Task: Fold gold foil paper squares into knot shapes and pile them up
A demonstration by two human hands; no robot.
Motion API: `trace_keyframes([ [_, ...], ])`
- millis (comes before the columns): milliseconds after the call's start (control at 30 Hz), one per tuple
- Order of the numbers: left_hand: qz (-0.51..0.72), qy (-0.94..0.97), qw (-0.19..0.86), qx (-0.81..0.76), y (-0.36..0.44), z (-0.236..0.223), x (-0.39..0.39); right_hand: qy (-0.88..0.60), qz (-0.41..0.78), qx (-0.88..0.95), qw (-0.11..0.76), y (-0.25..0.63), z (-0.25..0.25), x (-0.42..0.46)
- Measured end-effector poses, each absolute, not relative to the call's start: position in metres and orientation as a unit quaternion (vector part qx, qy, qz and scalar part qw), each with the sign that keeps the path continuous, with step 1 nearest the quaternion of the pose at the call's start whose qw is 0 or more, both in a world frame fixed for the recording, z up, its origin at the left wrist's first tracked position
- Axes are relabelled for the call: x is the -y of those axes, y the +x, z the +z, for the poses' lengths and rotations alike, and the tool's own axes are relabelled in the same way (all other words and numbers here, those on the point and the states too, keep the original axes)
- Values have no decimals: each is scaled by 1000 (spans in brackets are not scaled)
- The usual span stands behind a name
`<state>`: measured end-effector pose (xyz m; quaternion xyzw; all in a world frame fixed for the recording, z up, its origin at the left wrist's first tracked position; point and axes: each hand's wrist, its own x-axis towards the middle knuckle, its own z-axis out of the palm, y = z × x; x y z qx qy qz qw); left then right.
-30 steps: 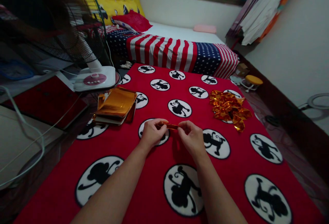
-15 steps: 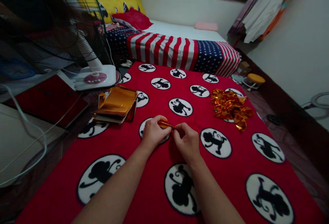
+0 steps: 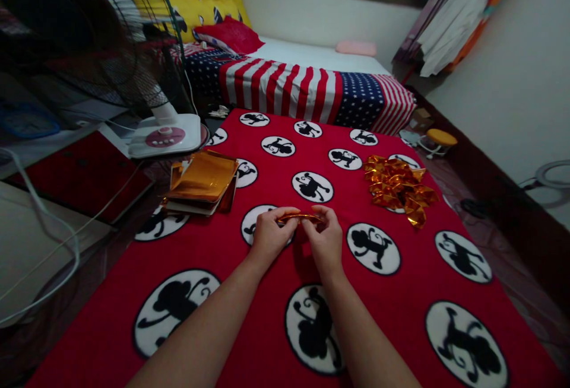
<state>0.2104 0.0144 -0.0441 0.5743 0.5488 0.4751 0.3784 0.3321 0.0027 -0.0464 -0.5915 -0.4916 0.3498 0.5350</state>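
Note:
A narrow folded piece of shiny gold foil paper (image 3: 301, 218) spans the gap between my hands, just above the red cloth. My left hand (image 3: 272, 232) pinches its left end between thumb and fingers. Its right end is gripped the same way by my right hand (image 3: 324, 235). Both thumbs press near the middle of the strip, and the fingertips behind it are partly hidden. To the left lies a stack of flat gold foil sheets (image 3: 202, 175). On the right sits a heap of folded gold foil pieces (image 3: 394, 183).
The red cloth with monkey circles (image 3: 249, 340) covers the surface before me. A fan (image 3: 167, 133) stands at the left beside a dark red flat box (image 3: 84, 165). Beyond are a bed with a striped, starred cover (image 3: 285, 88) and a yellow stool (image 3: 440, 137).
The foil piece has turned from slanted to level. My right hand has shifted its grip to the right end, and the foil now stretches across both hands.

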Motion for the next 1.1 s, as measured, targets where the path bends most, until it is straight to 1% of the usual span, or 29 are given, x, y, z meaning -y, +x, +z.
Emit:
trace_keyframes([
  [100, 500, 553, 431, -509, 218, -46, -11, -571, 394, 422, 584, 329, -46, -3],
  [167, 513, 549, 440, -492, 221, -48, -9, -556, 413, 385, 611, 328, -45, -3],
  [300, 519, 568, 425, -477, 223, -50, -8, -541, 426, 333, 645, 327, -45, -2],
  [433, 499, 579, 398, -508, 222, -47, -8, -555, 412, 319, 649, 330, -49, -3],
  [533, 481, 577, 341, -565, 218, -47, -9, -581, 373, 368, 623, 337, -51, -3],
  [667, 454, 595, 263, -608, 210, -47, -12, -619, 286, 495, 539, 347, -48, -1],
  [767, 404, 623, 223, -631, 206, -46, -15, -627, 241, 537, 510, 352, -44, 0],
  [833, 351, 641, 203, -652, 204, -44, -16, -628, 244, 534, 511, 354, -43, 0],
  [967, 243, 701, 149, -653, 202, -39, -15, -629, 289, 518, 502, 360, -44, -3],
  [1100, 185, 745, 129, -628, 199, -37, -15, -636, 269, 571, 444, 366, -40, -5],
])
